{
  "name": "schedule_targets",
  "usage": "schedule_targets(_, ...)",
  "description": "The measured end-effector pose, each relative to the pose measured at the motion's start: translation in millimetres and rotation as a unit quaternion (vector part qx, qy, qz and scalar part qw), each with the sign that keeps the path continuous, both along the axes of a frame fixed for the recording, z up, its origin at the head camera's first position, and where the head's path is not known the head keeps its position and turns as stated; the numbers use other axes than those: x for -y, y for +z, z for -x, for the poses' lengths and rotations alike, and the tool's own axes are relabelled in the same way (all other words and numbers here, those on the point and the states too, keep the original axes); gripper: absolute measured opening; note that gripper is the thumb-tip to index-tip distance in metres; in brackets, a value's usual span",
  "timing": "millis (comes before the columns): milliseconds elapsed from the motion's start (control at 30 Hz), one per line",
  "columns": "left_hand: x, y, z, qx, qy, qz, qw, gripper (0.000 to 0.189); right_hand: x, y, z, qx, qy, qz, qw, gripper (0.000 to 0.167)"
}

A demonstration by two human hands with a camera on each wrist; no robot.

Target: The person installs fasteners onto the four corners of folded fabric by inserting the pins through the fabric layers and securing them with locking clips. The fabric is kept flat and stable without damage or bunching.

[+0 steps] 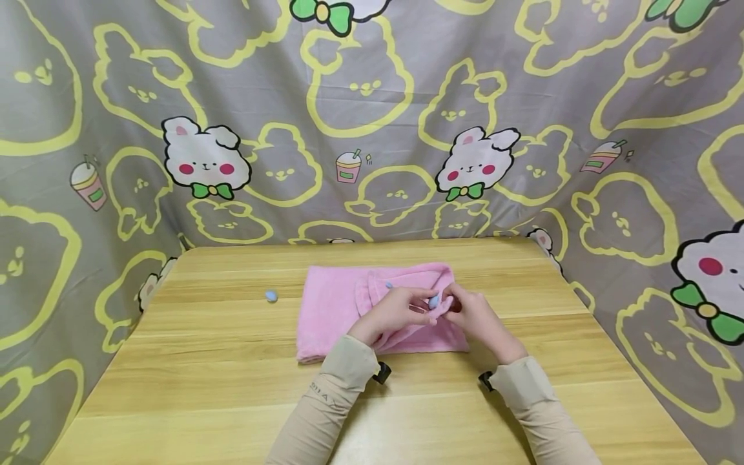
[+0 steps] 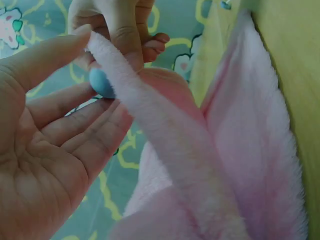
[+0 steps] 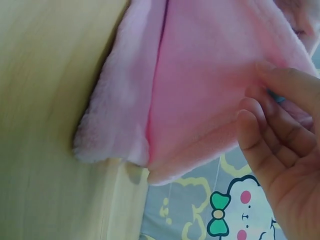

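two hands (image 1: 395,311), one pink cloth (image 1: 331,303), three small blue pieces (image 1: 271,296), two beige sleeves (image 1: 325,400), one wooden table (image 1: 192,387)

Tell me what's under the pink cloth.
The pink cloth lies folded on the wooden table, whose top shows around it. The stretch directly beneath is covered, so anything else there cannot be seen.

A cloth (image 1: 331,303) is lying on the table (image 1: 197,381). A loose piece (image 1: 271,296) is resting to its left. A curtain (image 1: 279,216) is hanging at the far side.
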State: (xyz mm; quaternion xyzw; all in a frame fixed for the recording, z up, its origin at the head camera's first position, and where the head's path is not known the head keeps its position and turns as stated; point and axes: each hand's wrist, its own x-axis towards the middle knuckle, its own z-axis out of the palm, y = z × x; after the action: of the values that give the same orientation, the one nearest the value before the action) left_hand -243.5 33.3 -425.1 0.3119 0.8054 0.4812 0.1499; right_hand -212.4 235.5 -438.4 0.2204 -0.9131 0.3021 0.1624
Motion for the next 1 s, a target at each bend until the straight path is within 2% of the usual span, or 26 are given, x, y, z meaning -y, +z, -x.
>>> schedule_targets(233, -7.6, 2.0, -6.3, -0.044, 0.007, 0.026, 0.9987, 0.064, -6, 1.9, 1.1, 0.013, 0.019, 0.027, 0.9994, 0.025)
schedule_targets(600, -14.3, -1.7, -9.2, -0.148, 0.055, 0.046, 0.9864, 0.032, -9, 10.2, -2.2, 0.074, 0.039, 0.035, 0.9959, 0.022)
schedule_targets(800, -13.1, -3.2, -8.6, -0.136, 0.081, 0.016, 0.9873, 0.019, -9, 10.9, -2.8, 0.073, 0.048, 0.04, 0.9953, 0.027)
schedule_targets(1000, -6.8, -4.0, -3.8, -0.122, 0.145, -0.008, 0.9818, 0.018, -17, 14.9, -2.3, 0.05, 0.032, 0.036, 0.9976, 0.044)
